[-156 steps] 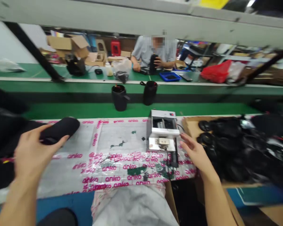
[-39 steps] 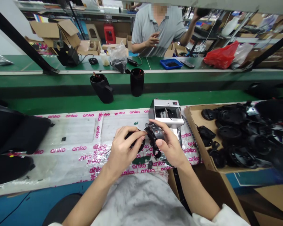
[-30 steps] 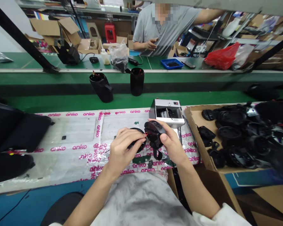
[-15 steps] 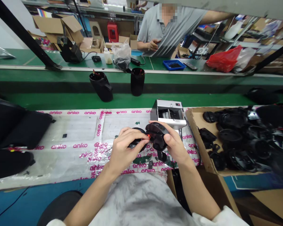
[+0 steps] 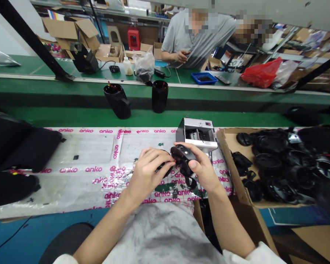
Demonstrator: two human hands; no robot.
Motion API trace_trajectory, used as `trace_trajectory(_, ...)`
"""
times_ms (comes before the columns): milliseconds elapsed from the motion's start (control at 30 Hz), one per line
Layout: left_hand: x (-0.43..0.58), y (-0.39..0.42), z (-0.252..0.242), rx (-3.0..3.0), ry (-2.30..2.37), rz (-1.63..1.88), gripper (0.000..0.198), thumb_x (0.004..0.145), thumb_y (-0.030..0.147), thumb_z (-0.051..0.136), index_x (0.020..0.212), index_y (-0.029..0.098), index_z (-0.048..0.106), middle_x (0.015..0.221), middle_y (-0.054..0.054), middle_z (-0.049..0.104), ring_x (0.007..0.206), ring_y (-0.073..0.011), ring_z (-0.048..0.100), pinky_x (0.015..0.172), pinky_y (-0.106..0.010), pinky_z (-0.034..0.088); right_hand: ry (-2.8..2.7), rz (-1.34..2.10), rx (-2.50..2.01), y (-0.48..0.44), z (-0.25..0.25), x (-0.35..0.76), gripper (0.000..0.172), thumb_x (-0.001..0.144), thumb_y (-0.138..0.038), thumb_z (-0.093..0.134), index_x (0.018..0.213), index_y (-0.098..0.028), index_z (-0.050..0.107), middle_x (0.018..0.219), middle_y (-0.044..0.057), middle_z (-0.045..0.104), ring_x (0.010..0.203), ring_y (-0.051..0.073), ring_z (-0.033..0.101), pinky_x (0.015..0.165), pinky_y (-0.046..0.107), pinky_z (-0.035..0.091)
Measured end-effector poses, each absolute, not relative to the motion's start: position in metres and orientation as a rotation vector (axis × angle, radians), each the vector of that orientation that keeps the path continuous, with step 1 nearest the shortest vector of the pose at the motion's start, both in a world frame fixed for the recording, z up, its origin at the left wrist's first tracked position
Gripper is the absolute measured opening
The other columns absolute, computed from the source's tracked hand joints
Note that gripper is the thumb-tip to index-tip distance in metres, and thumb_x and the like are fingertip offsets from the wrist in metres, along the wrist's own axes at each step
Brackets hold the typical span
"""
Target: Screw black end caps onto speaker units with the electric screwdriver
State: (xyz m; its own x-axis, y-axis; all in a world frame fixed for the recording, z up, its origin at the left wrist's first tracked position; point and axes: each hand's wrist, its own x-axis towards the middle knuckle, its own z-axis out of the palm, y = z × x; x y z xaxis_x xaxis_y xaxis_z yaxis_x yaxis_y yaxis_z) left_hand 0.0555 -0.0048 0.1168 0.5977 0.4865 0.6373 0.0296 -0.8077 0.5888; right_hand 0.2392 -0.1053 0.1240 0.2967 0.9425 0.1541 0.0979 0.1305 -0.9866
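My right hand [image 5: 205, 167] grips a glossy black plastic part [image 5: 183, 157] over the printed mat. Against its left side, my left hand [image 5: 151, 167] is closed round a second black round part [image 5: 167, 169], mostly hidden by the fingers. The left fingertips meet where a bit of red shows between the two parts. A small black strap or loop [image 5: 191, 182] hangs below the right-hand part. Just behind my right hand stands a silver and black machine [image 5: 200, 135].
A cardboard tray [image 5: 222, 146] of black parts lies right. Two black cylinders [image 5: 117, 101] [image 5: 160, 97] stand behind the mat. Black fabric-covered pieces [image 5: 30, 148] lie left. Across the bench is a person in a grey shirt [image 5: 192, 44], near a blue tray [image 5: 204, 77].
The part in my right hand has turned slightly, and the red bit between the parts shows less. The person across has shifted an arm. The view has moved a little.
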Motion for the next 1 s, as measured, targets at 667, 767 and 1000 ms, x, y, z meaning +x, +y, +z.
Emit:
trace_trajectory(667, 0.054, -0.004, 0.11, 2.145, 0.592, 1.138, 0.01, 0.1, 0.015, 0.072, 0.099, 0.023, 0.066, 0.095, -0.002, 0.078, 0.09, -0.0203, 0.073, 0.09, -0.038, 0.056, -1.114, 1.013, -1.452, -0.112, 0.139, 0.23, 0.081, 0.079, -0.062, 0.092, 0.147, -0.027, 0.066, 0.128, 0.01, 0.075, 0.096, 0.024, 0.074, 0.083, 0.036, 0.064)
trace_trajectory(767, 0.051, -0.004, 0.106, 2.073, 0.568, 1.074, 0.015, 0.097, 0.01, 0.069, 0.104, 0.023, 0.067, 0.103, -0.003, 0.078, 0.099, -0.0204, 0.074, 0.091, -0.034, 0.058, -1.181, 1.101, -1.366, -0.118, 0.141, 0.232, 0.09, 0.081, -0.043, 0.094, 0.161, -0.028, 0.053, 0.147, 0.012, 0.068, 0.119, 0.027, 0.074, 0.104, 0.043, 0.064)
trace_trajectory(1000, 0.045, 0.0, 0.092, 1.646, 0.526, 1.146, 0.01, 0.107, 0.02, 0.06, 0.115, 0.023, 0.066, 0.123, -0.008, 0.074, 0.121, -0.0204, 0.072, 0.108, -0.035, 0.057, -1.256, 0.894, -1.458, -0.114, 0.132, 0.219, 0.093, 0.071, -0.042, 0.103, 0.153, -0.027, 0.061, 0.14, 0.012, 0.072, 0.098, 0.025, 0.076, 0.083, 0.041, 0.068)
